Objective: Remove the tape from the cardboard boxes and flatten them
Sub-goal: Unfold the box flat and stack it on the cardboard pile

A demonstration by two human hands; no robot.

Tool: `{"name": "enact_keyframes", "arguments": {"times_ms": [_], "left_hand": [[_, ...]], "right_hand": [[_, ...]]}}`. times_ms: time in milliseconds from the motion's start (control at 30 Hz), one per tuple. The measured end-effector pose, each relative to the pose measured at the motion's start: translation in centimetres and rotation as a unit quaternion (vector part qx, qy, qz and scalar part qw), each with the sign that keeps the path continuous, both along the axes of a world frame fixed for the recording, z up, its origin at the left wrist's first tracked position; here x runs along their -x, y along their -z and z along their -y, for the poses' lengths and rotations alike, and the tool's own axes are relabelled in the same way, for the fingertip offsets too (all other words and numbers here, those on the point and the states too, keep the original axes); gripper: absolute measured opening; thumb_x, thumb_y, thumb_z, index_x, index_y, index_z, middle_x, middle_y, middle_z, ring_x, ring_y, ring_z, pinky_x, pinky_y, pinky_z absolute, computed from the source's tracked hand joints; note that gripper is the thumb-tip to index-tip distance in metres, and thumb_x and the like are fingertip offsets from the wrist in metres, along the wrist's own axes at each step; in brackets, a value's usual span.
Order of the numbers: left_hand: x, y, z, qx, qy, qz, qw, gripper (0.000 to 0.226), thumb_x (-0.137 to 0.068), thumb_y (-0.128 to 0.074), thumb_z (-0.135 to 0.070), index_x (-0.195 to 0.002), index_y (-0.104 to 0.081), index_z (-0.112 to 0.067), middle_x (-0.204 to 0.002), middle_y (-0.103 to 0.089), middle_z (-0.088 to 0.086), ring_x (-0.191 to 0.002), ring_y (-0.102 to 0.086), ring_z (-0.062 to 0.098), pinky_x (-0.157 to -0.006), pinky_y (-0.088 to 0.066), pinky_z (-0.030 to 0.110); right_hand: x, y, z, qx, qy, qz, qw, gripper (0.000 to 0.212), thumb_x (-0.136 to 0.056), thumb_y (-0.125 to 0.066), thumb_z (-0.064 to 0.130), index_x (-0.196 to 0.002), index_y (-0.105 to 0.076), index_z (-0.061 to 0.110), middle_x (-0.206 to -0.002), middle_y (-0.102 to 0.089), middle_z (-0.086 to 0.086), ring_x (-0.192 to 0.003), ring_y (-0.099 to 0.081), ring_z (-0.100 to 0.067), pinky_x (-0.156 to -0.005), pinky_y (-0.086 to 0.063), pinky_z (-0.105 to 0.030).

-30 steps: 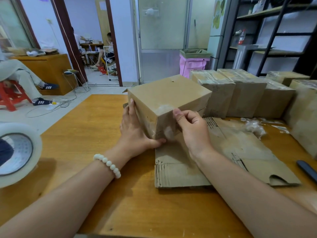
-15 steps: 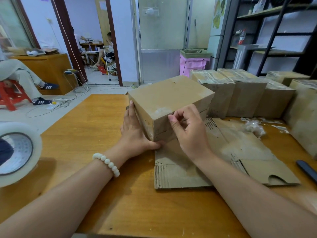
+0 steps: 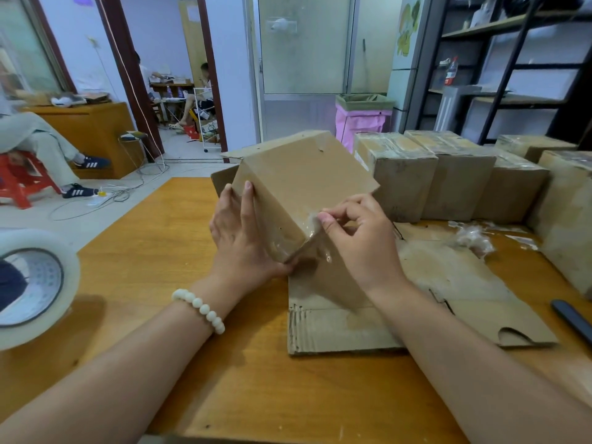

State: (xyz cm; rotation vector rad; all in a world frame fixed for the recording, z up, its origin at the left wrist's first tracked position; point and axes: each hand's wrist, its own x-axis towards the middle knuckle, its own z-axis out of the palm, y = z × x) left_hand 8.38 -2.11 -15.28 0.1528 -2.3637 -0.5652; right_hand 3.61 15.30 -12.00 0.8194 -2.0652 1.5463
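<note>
A brown cardboard box stands tilted on one corner above the wooden table. My left hand holds its left side, fingers up the face and thumb under the lower corner. My right hand pinches a strip of clear tape at the box's near edge. Shiny tape still clings to the lower faces. Under the box lies a flattened cardboard sheet.
A row of taped boxes lines the table's back right. A crumpled wad of removed tape lies beside them. A big tape roll sits at the left edge, a dark tool at the right. People sit in the background.
The box has been tipped up from lying flat onto a corner, a far flap now open. My right hand has shifted from the front face to pinching tape at the edge.
</note>
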Motion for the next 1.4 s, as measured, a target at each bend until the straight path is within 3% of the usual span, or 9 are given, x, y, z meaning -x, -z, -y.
{"name": "enact_keyframes", "arguments": {"times_ms": [100, 267, 367, 467, 700, 967, 1067, 1200, 1400], "left_hand": [[0.1, 0.1, 0.1, 0.025, -0.013, -0.013, 1.000, 0.143, -0.045, -0.088, -0.057, -0.136, 0.021, -0.042, -0.155, 0.003, 0.029, -0.144, 0.004, 0.033, -0.114, -0.002, 0.055], [0.6, 0.4, 0.3, 0.078, -0.012, -0.048, 0.996, 0.130, -0.049, -0.069, -0.071, -0.142, 0.013, -0.033, -0.151, 0.003, 0.012, -0.140, -0.003, 0.034, -0.111, -0.010, 0.062], [0.4, 0.1, 0.3, 0.015, -0.010, -0.013, 1.000, 0.136, -0.046, -0.078, -0.067, -0.139, 0.018, -0.041, -0.154, 0.005, 0.025, -0.143, 0.005, 0.027, -0.114, -0.003, 0.059], [0.2, -0.1, 0.4, -0.057, 0.010, 0.000, 0.998, 0.132, -0.039, -0.065, -0.078, -0.138, 0.017, -0.046, -0.156, 0.008, 0.021, -0.145, 0.008, 0.026, -0.117, -0.005, 0.060], [0.3, -0.1, 0.4, -0.086, 0.012, 0.027, 0.996, 0.131, -0.037, -0.060, -0.076, -0.136, 0.019, -0.047, -0.156, 0.006, 0.017, -0.146, 0.005, 0.027, -0.118, -0.005, 0.053], [0.3, -0.2, 0.4, -0.184, -0.012, 0.084, 0.979, 0.154, -0.027, -0.062, -0.077, -0.148, 0.023, -0.032, -0.156, 0.003, 0.010, -0.147, -0.002, 0.025, -0.119, -0.009, 0.051], [0.3, -0.5, 0.4, -0.209, -0.017, 0.111, 0.971, 0.158, -0.033, -0.079, -0.068, -0.149, 0.022, -0.030, -0.156, 0.002, 0.009, -0.147, -0.006, 0.029, -0.120, -0.012, 0.052], [0.5, -0.5, 0.5, -0.210, -0.021, 0.115, 0.971, 0.146, -0.056, -0.090, -0.045, -0.150, 0.022, -0.029, -0.157, 0.001, 0.010, -0.147, -0.008, 0.033, -0.119, -0.012, 0.053], [0.4, -0.4, 0.2, -0.204, -0.025, 0.107, 0.973, 0.144, -0.058, -0.089, -0.044, -0.150, 0.020, -0.028, -0.157, 0.000, 0.011, -0.147, -0.008, 0.031, -0.119, -0.010, 0.053]], "right_hand": [[0.1, -0.4, -0.2, 0.012, -0.026, 0.086, 0.996, 0.011, -0.085, -0.070, 0.014, -0.076, -0.066, 0.018, -0.089, -0.056, 0.003, -0.072, -0.052, 0.011, -0.067, -0.036, -0.001], [0.5, -0.3, -0.3, -0.026, -0.019, 0.118, 0.992, 0.027, -0.090, -0.063, 0.014, -0.071, -0.054, 0.030, -0.092, -0.050, 0.006, -0.080, -0.050, -0.005, -0.070, -0.034, 0.001], [0.1, -0.4, -0.1, -0.039, -0.059, 0.102, 0.992, 0.029, -0.094, -0.055, 0.010, -0.072, -0.049, 0.028, -0.094, -0.047, 0.006, -0.083, -0.047, 0.002, -0.074, -0.030, 0.003], [0.1, -0.3, 0.0, -0.007, -0.142, 0.106, 0.984, 0.029, -0.096, -0.049, 0.004, -0.075, -0.049, 0.024, -0.099, -0.050, 0.005, -0.087, -0.048, 0.011, -0.083, -0.031, -0.001], [0.4, -0.7, -0.1, 0.176, -0.322, 0.282, 0.886, 0.017, -0.095, -0.044, 0.010, -0.079, -0.050, 0.013, -0.074, -0.065, 0.007, -0.076, -0.054, -0.014, -0.071, -0.042, -0.030], [0.4, -0.5, -0.1, 0.183, -0.387, 0.355, 0.831, 0.022, -0.076, -0.068, 0.019, -0.078, -0.046, 0.014, -0.070, -0.058, 0.003, -0.071, -0.053, -0.014, -0.073, -0.042, -0.028], [0.5, 0.1, 0.1, 0.176, -0.367, 0.341, 0.847, 0.025, -0.069, -0.061, 0.001, -0.084, -0.046, 0.014, -0.073, -0.059, 0.002, -0.076, -0.053, -0.013, -0.077, -0.043, -0.028], [0.5, 0.1, -0.1, 0.151, -0.332, 0.322, 0.874, 0.039, -0.083, -0.049, -0.020, -0.099, -0.049, 0.016, -0.097, -0.062, 0.001, -0.091, -0.059, -0.011, -0.072, -0.049, -0.022], [0.6, 0.4, 0.9, 0.170, -0.177, 0.263, 0.933, 0.035, -0.080, -0.071, 0.002, -0.096, -0.045, 0.020, -0.090, -0.051, 0.000, -0.084, -0.061, -0.019, -0.081, -0.054, -0.041]]}}
